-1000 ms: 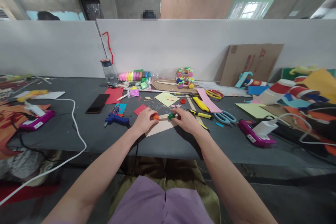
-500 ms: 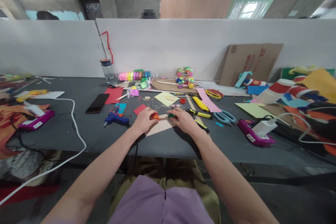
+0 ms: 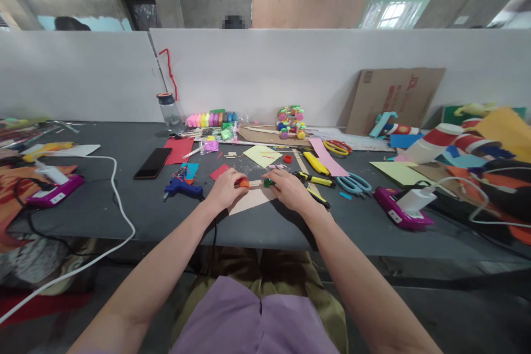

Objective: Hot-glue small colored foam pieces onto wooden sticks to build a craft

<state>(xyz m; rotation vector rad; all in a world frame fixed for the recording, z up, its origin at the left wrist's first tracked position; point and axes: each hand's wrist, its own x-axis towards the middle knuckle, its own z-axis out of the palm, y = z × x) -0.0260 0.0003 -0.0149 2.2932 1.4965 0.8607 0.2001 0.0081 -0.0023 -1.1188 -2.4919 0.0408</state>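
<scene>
My left hand [image 3: 224,190] is closed on a small orange round piece [image 3: 244,183], fingers wrapped over its far side. My right hand [image 3: 291,190] is closed on a dark green piece [image 3: 268,183], which is mostly covered by the fingers. Pale thin wooden sticks [image 3: 256,183] span the gap between the two pieces. Both hands rest low over a beige sheet [image 3: 249,201] at the table's front. Just beyond them lie a pale yellow paper [image 3: 260,155] with small bits on it and a red ring [image 3: 287,159].
Left of my hands lie a blue glue gun [image 3: 185,188] and a black phone [image 3: 153,164]. To the right are pliers [image 3: 318,180], a yellow cutter [image 3: 316,163] and blue-handled scissors [image 3: 353,183]. A colourful wheeled model [image 3: 291,121] stands behind, before a white partition [image 3: 257,72].
The hands and the pieces they hold keep nearly the same pose. The whole view has shifted very slightly; nothing else visibly differs.
</scene>
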